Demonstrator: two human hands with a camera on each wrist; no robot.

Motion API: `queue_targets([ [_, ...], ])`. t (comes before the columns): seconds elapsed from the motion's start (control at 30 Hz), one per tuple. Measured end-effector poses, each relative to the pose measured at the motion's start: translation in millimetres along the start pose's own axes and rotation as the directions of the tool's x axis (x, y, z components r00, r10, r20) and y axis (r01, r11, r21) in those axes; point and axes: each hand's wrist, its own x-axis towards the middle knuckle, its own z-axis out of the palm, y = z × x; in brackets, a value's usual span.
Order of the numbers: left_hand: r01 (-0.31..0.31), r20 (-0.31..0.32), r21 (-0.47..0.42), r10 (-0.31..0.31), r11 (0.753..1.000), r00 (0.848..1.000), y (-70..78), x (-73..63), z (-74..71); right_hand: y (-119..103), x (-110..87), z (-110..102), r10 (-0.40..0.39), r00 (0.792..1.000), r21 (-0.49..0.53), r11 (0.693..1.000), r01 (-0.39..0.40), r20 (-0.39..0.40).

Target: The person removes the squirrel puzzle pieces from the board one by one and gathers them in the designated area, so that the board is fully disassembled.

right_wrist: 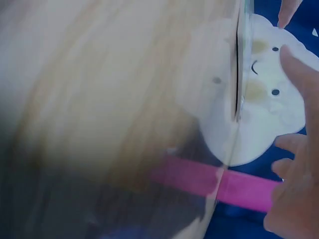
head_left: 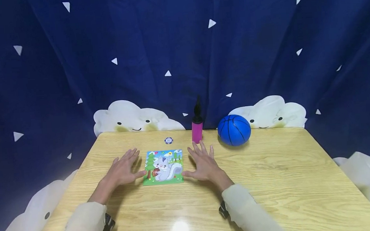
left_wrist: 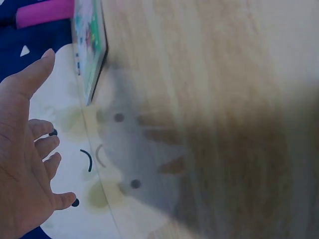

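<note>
A square picture board [head_left: 163,169] with a cartoon squirrel holding an acorn lies flat on the wooden table. My left hand [head_left: 123,172] is at its left side, palm down, fingers spread and thumb toward the board's edge. On the other side my right hand [head_left: 204,167] mirrors it, thumb tip right at the right edge. Neither hand grips anything. In the left wrist view the board [left_wrist: 92,50] appears edge-on, beyond the thumb of the left hand [left_wrist: 22,144]. The right wrist view shows its thin edge [right_wrist: 241,64] beside the right hand [right_wrist: 299,179].
Behind the board lies a blue-and-white poker chip [head_left: 169,140]. A pink hand pump [head_left: 197,130] with a black top stands upright near the table's back edge. To its right sits a blue basketball [head_left: 234,130]. A dark blue curtain [head_left: 180,51] with clouds hangs behind the table [head_left: 273,181].
</note>
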Motion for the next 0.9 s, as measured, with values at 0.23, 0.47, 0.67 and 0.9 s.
queue_targets([
  [0.23, -0.022, 0.059, 0.008, 0.022, 1.000, 0.998, 4.4, -4.4, 13.2, -12, 7.6, 10, -0.036, 0.994, -0.026, 0.999, 0.039, 0.108],
  [0.47, -0.057, 0.099, 0.006, 0.056, 0.998, 0.994, 7.2, -6.0, 17.7, -19, 11.5, 15, -0.041, 0.984, -0.003, 0.999, 0.042, 0.171],
  [0.67, -0.056, 0.152, 0.009, 0.054, 0.998, 0.987, 10.2, -6.9, 17.6, -21, 13.7, 14, -0.019, 0.971, 0.028, 1.000, 0.012, 0.237],
  [0.9, -0.053, 0.166, 0.008, 0.051, 0.999, 0.985, 11.6, -6.5, 20.2, -22, 14.7, 10, -0.013, 0.961, 0.014, 1.000, 0.010, 0.275],
])
